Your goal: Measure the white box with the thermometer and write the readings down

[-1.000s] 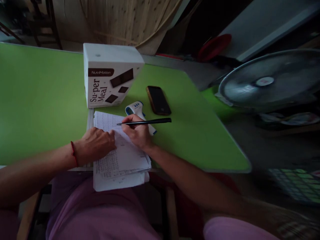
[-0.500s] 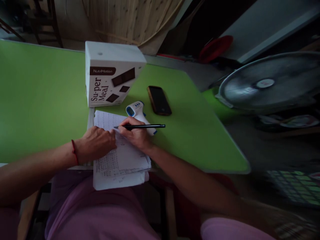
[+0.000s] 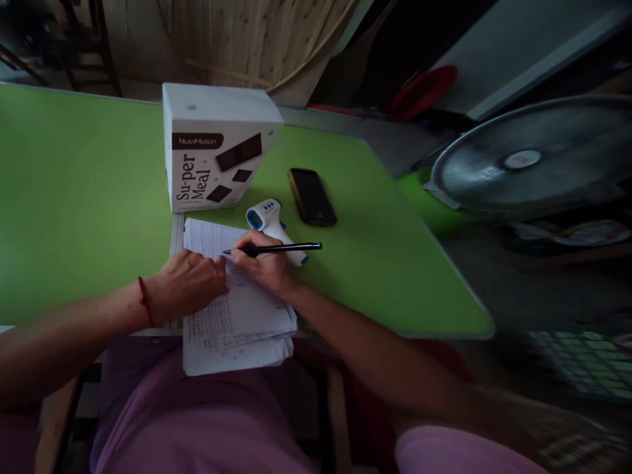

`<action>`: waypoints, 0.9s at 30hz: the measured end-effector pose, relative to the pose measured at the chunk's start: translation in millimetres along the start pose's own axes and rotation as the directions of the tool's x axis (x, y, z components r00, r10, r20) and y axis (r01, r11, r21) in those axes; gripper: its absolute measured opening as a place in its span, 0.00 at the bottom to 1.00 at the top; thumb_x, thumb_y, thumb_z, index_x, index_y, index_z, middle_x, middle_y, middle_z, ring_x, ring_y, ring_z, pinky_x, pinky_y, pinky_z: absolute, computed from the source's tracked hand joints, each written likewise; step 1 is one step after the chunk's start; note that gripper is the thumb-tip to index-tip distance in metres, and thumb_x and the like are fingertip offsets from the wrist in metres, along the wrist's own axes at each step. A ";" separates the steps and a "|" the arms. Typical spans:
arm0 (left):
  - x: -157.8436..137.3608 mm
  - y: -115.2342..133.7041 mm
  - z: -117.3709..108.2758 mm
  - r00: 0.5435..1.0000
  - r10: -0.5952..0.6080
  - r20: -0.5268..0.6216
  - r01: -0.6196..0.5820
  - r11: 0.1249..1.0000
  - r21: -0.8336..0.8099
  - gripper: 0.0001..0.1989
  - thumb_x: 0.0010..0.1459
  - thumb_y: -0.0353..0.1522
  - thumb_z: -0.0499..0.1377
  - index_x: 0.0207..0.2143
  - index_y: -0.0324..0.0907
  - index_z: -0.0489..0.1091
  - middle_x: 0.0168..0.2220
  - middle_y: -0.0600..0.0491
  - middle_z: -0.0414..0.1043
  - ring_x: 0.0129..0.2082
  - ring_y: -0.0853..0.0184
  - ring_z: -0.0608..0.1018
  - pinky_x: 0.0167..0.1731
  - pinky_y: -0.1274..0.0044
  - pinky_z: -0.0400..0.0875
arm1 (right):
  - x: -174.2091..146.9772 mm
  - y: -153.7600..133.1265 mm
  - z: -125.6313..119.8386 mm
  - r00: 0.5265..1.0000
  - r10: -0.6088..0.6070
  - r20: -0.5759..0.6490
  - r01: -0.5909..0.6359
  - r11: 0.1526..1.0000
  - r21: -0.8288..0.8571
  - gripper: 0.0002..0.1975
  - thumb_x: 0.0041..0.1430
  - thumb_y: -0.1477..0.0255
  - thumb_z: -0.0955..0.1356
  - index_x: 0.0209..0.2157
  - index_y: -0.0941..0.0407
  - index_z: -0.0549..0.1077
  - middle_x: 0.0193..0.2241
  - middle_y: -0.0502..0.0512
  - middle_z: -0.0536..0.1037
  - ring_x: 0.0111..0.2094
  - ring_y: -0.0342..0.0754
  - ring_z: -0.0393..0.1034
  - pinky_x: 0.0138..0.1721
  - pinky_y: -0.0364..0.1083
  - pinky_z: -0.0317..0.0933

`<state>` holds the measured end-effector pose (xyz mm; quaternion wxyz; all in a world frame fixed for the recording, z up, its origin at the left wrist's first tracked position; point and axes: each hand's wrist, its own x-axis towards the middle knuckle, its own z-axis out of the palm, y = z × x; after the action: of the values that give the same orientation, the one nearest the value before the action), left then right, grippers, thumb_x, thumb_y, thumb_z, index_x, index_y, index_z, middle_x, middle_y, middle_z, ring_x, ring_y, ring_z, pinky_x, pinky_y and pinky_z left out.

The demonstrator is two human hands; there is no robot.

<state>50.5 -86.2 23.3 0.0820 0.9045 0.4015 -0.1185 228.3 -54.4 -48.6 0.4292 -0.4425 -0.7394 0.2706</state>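
A black pen [image 3: 296, 247] lies slanted almost level in my right hand [image 3: 269, 266], which is closed in a pinch near its tip. The tip touches or hovers just over a stack of handwritten papers [image 3: 257, 309]; I cannot tell which. My left hand [image 3: 195, 280], a red cord bracelet [image 3: 143, 299] at its wrist, rests on the left side of the sheets with its fingers curled in. Behind my right hand lies a white and blue infrared thermometer [image 3: 269, 217], its handle partly covered by the hand and pen. The papers overhang the near table edge.
On the green table [image 3: 395, 276] a white Super Meal box [image 3: 222, 158] stands behind the papers. A smartphone [image 3: 313, 196] lies right of the thermometer. Beyond the table's right side are a large round metal lid [image 3: 494, 171] and a red basin [image 3: 423, 93].
The view has shifted slightly, so everything sits a little further left. Both hands keep nearly the same place on the papers, and the pen stays in my right hand.
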 end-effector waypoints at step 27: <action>0.2 0.3 -3.7 0.998 -0.001 0.059 -0.003 0.998 0.065 0.17 0.71 0.35 0.52 0.52 0.29 0.68 0.29 0.43 0.77 0.32 0.53 0.82 0.28 0.71 0.66 | -1.1 1.9 -1.2 1.000 0.021 0.004 -0.021 1.000 -0.017 0.05 0.54 0.71 0.67 0.25 0.52 0.67 0.22 0.46 0.73 0.24 0.43 0.65 0.28 0.45 0.63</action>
<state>51.3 -85.3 26.8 0.0642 0.9031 0.3941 -0.1581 230.4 -54.5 -49.9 0.4210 -0.4532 -0.7380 0.2697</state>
